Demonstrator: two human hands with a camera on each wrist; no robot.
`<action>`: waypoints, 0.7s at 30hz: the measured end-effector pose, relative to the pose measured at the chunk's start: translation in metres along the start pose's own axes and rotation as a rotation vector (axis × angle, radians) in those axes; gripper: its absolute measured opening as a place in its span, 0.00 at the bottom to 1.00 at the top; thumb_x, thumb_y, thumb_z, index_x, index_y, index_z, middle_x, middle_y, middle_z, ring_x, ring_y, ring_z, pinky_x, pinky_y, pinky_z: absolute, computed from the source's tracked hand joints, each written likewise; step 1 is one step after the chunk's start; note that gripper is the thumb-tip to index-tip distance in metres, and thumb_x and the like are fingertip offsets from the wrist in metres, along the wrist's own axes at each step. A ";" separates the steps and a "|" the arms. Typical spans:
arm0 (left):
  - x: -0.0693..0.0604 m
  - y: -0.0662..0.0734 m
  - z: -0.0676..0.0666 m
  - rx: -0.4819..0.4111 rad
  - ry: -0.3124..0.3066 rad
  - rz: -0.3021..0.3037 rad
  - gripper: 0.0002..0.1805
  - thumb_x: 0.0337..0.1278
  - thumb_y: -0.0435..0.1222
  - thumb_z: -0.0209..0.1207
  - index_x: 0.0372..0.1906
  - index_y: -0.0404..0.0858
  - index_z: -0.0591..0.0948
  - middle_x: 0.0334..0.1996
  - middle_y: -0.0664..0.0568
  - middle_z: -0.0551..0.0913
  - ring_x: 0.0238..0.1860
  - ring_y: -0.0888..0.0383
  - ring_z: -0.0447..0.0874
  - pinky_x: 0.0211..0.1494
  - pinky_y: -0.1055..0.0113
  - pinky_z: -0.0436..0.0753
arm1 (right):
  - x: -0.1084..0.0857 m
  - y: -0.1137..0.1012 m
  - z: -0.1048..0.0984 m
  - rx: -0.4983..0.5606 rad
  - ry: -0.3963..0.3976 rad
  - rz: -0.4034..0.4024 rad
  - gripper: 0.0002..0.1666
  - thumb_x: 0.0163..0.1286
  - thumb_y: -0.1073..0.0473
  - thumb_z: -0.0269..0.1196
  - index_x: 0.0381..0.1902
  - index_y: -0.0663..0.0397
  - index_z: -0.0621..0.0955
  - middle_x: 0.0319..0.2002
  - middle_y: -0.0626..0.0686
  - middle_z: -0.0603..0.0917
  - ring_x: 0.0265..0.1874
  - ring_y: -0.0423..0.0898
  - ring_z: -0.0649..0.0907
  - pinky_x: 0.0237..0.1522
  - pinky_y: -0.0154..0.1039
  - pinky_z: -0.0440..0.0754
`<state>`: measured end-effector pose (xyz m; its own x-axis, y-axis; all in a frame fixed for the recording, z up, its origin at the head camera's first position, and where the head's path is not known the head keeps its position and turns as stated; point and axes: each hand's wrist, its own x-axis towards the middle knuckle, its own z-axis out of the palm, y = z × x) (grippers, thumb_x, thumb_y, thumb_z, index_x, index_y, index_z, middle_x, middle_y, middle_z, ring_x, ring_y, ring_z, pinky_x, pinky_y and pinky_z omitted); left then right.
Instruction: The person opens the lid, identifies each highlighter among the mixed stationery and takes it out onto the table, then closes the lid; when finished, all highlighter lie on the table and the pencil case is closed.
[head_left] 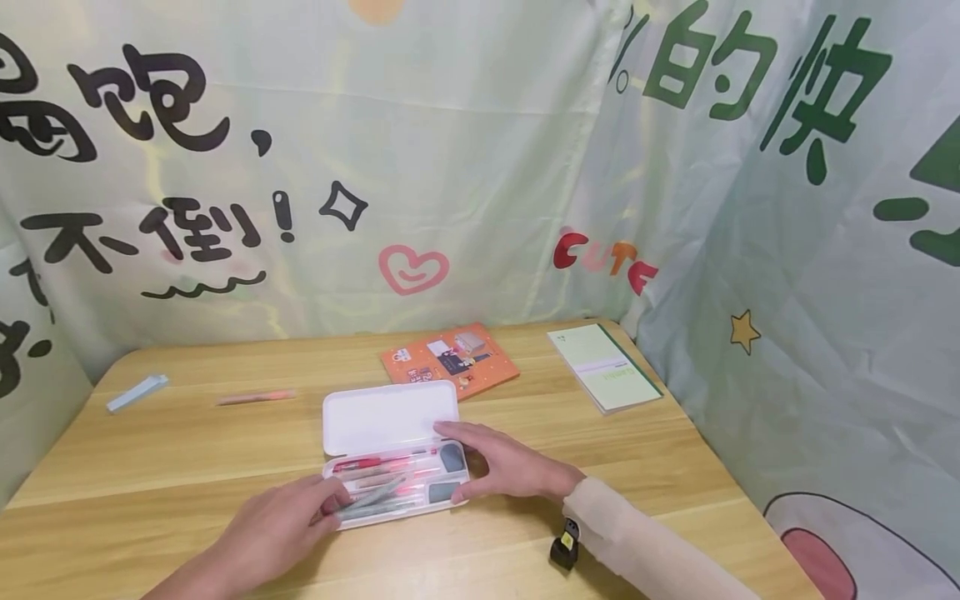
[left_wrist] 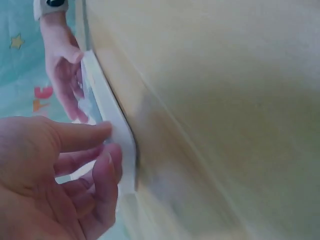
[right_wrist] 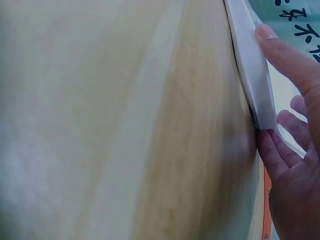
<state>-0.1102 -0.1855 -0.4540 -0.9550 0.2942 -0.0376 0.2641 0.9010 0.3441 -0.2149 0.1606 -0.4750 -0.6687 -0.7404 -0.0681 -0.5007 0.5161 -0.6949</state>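
Observation:
A white plastic pencil case [head_left: 390,417] lies open on the table, its lid tipped back. Inside are several pens [head_left: 375,467], some red and some grey, and two dark grey blocks [head_left: 452,457] at the right end. My left hand [head_left: 281,521] holds the case's left front corner with curled fingers; in the left wrist view its thumb and forefinger are at the white edge [left_wrist: 111,107]. Around the right end curls my right hand [head_left: 510,462], thumb at the front corner, other fingers behind by the lid hinge. The right wrist view shows that thumb against the case wall [right_wrist: 252,65].
Behind the case lies an orange booklet [head_left: 487,367], partly covered by the lid. A pale green notebook [head_left: 606,368] is at the back right. Over on the left are a pinkish pen [head_left: 257,398] and a light blue slim box [head_left: 138,392]. Printed cloth [head_left: 480,167] hangs behind the table.

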 end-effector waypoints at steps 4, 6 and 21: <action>0.000 -0.008 0.000 -0.079 -0.025 0.004 0.08 0.66 0.42 0.74 0.44 0.60 0.87 0.35 0.74 0.81 0.34 0.72 0.73 0.39 0.70 0.76 | 0.001 0.000 0.000 0.007 -0.002 0.011 0.60 0.68 0.40 0.79 0.88 0.27 0.58 0.87 0.40 0.59 0.87 0.50 0.61 0.85 0.63 0.59; 0.000 -0.011 -0.001 -0.102 -0.033 -0.014 0.08 0.67 0.44 0.74 0.43 0.61 0.87 0.35 0.74 0.81 0.34 0.71 0.73 0.40 0.69 0.76 | 0.001 -0.001 0.000 0.013 -0.003 0.016 0.60 0.67 0.41 0.79 0.88 0.27 0.58 0.87 0.39 0.59 0.87 0.49 0.61 0.86 0.62 0.58; 0.000 -0.045 -0.002 -0.676 -0.116 -0.049 0.13 0.75 0.46 0.68 0.54 0.43 0.86 0.32 0.49 0.85 0.21 0.61 0.77 0.22 0.68 0.79 | 0.000 -0.001 0.000 0.022 -0.002 0.016 0.60 0.67 0.39 0.79 0.88 0.28 0.58 0.87 0.38 0.60 0.87 0.47 0.60 0.86 0.60 0.57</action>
<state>-0.1222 -0.2265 -0.4671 -0.9330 0.3245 -0.1554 0.0427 0.5288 0.8477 -0.2149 0.1599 -0.4747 -0.6751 -0.7333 -0.0810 -0.4776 0.5181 -0.7096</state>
